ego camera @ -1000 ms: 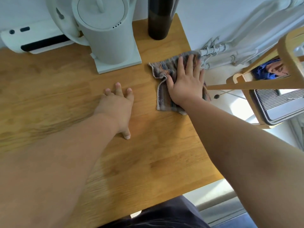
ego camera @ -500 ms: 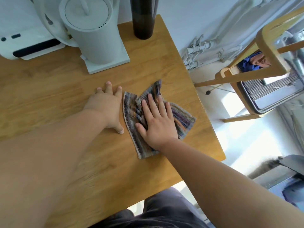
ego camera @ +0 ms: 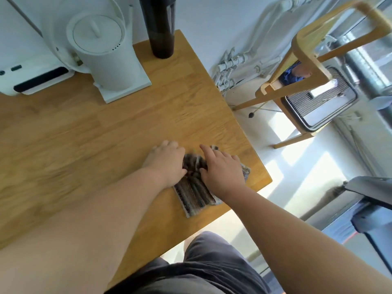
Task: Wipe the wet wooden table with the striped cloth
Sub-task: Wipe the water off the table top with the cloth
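The striped cloth (ego camera: 194, 195) lies bunched on the wooden table (ego camera: 101, 132), close to its front right corner. My right hand (ego camera: 222, 171) presses down on the cloth's right part, fingers spread and pointing away from me. My left hand (ego camera: 166, 164) rests on the table right against the cloth's left edge, its thumb touching the bunched folds and its fingers curled down onto the wood. The frame is motion-blurred, so no wet patches show on the wood.
A white kettle on its base (ego camera: 108, 58) and a dark tall bottle (ego camera: 160, 28) stand at the table's back. A white device (ego camera: 31, 79) lies at the back left. A wooden chair (ego camera: 307, 60) stands beyond the right edge. My lap (ego camera: 201, 270) is below the front edge.
My right hand has dragged the cloth from the back right edge toward me and to the front right corner, bunching it against my left hand. The left hand has stayed planted beside it.
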